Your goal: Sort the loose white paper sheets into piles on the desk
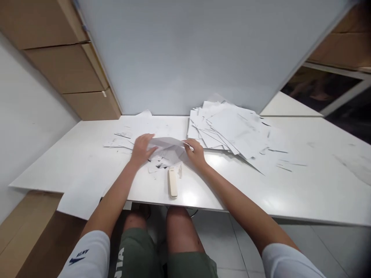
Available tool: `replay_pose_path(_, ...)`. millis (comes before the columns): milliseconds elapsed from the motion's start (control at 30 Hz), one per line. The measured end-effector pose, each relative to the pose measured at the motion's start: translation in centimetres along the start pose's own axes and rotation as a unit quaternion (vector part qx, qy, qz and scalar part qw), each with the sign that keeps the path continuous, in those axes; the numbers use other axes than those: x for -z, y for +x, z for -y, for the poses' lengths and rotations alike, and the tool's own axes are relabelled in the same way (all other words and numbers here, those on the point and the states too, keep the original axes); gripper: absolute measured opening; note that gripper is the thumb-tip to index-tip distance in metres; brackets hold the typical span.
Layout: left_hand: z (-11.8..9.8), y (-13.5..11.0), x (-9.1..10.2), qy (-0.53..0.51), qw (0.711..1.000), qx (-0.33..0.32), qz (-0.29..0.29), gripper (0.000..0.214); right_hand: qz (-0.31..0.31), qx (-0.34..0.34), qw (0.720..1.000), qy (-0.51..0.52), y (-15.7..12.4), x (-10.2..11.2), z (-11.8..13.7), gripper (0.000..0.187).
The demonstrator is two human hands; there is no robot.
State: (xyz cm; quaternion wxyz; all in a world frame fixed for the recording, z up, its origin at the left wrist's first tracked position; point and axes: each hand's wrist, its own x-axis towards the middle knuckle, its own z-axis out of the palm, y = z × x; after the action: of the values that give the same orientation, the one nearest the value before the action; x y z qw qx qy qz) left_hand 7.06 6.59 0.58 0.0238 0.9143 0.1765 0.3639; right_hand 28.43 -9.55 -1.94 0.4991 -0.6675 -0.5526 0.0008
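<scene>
A white sheet of paper (168, 142) is stretched and bent between my two hands, just above the table. My left hand (141, 150) holds its left end, thumb and fingers around the edge. At the right end, my right hand (195, 152) pinches the sheet between thumb and fingers. Below the sheet lie small paper scraps (162, 159), partly hidden by it. A slim, cream-coloured oblong object (173, 183) rests on the table between my forearms; its exact kind is unclear.
A messy pile of white papers (232, 125) lies at the back right. More scraps (118, 143) are left of my hands. A large sheet (81, 197) overhangs the front edge of the white table (304, 193). Cardboard boxes (66, 69) stand stacked at the left, beside a grey panel (185, 58).
</scene>
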Motion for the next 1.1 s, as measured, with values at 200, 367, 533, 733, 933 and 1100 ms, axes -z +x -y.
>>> replay_pose_path(200, 0.9, 0.4, 0.2, 0.034, 0.998, -0.023, 0.037, 0.064, -0.011, -0.003, 0.999, -0.031, 0.7, 0.1, -0.1, 0.029)
replay_pose_path(367, 0.7, 0.9, 0.4, 0.039, 0.995, -0.068, 0.068, 0.035, 0.123, 0.087, 0.984, -0.100, 1.1, -0.4, 0.6, 0.040)
replay_pose_path(533, 0.3, 1.7, 0.8, 0.033, 0.985, -0.156, 0.070, 0.021, 0.157, 0.123, 0.973, -0.117, 1.6, -0.5, 1.0, 0.040)
replay_pose_path(733, -1.0, 1.8, 1.1, 0.067, 0.976, -0.210, -0.006, 0.017, 0.130, 0.161, 0.973, -0.102, 1.6, -0.3, 2.1, 0.025)
replay_pose_path(933, -1.2, 1.7, 1.1, 0.065, 0.971, -0.227, -0.024, 0.014, 0.165, 0.149, 0.969, -0.104, 1.5, -0.9, 2.9, 0.025)
replay_pose_path(1100, -1.3, 1.7, 0.7, 0.037, 0.974, -0.223, -0.017, 0.014, 0.175, 0.161, 0.965, -0.111, 1.3, -1.1, 3.2, 0.028)
